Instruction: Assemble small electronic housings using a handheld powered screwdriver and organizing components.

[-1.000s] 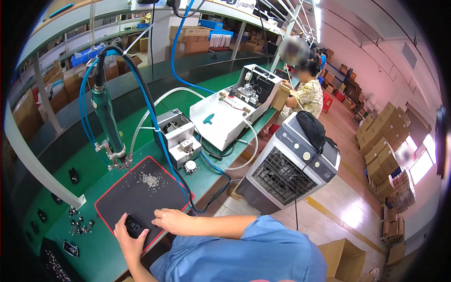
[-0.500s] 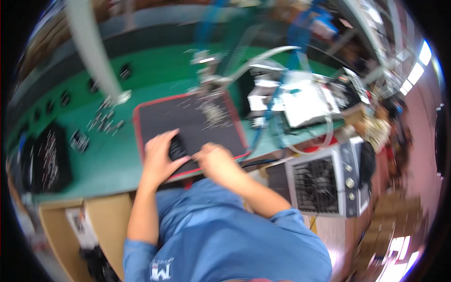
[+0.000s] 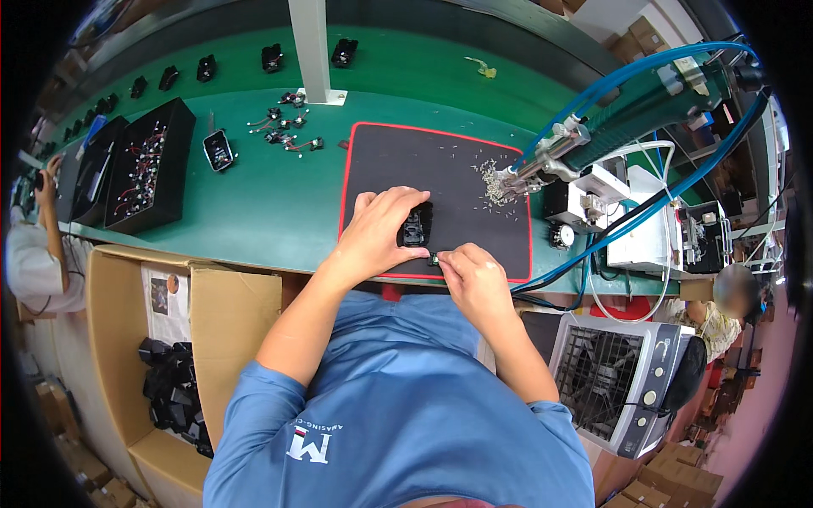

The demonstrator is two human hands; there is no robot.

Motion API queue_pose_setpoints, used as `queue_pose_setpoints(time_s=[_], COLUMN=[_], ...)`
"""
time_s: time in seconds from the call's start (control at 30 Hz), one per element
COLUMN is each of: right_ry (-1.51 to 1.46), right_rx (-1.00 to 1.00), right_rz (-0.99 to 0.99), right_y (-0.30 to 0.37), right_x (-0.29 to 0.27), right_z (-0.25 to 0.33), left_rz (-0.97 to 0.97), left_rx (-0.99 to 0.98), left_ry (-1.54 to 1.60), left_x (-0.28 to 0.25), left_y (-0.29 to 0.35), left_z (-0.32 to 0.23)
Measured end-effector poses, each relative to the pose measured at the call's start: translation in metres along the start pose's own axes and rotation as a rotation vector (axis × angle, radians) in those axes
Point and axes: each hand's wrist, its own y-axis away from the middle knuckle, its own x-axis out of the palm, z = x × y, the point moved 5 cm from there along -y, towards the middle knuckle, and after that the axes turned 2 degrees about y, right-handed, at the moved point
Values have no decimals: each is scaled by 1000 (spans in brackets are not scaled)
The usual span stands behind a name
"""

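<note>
Black oblong housing (image 3: pixel 414 229): long axis fore-aft, left fingers (image 3: pixel 412 197) gripping its ends; right fingers (image 3: pixel 450 260) pinch small green piece (image 3: pixel 434 259), newly visible.

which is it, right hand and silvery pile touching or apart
Apart: the head view shows bare dark mat between the right hand and the silvery pile.

The green bench (image 3: pixel 271 212) looks bright, evenly lit and crisp to me; edges bow toward black corners, a head (image 3: pixel 737 293) at right blurred.
</note>
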Motion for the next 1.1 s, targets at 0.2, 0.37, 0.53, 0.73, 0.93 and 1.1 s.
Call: queue_pose_setpoints(time_s=[0.2, 0.37, 0.53, 0.73, 0.93, 1.1], right_ry=[11, 159, -50, -315, -360, -431], right_rx=[-110, -214, -72, 287, 334, 376], right_rz=[19, 173, 45, -110, -166, -141], right_y=[3, 4, -1, -2, -6, -4], right_x=[-5, -8, -12, 9, 12, 20], right_z=[0, 5, 10, 8, 13, 9], left_rz=[26, 27, 16, -150, -343, -386], left_rx=[13, -14, -31, 31, 89, 103], left_ry=[-11, 11, 43, -34, -128, -171], left_x=[12, 20, 29, 34, 31, 29], left_y=[5, 11, 20, 27, 31, 36], left_z=[0, 0, 2, -7, -10, -13])
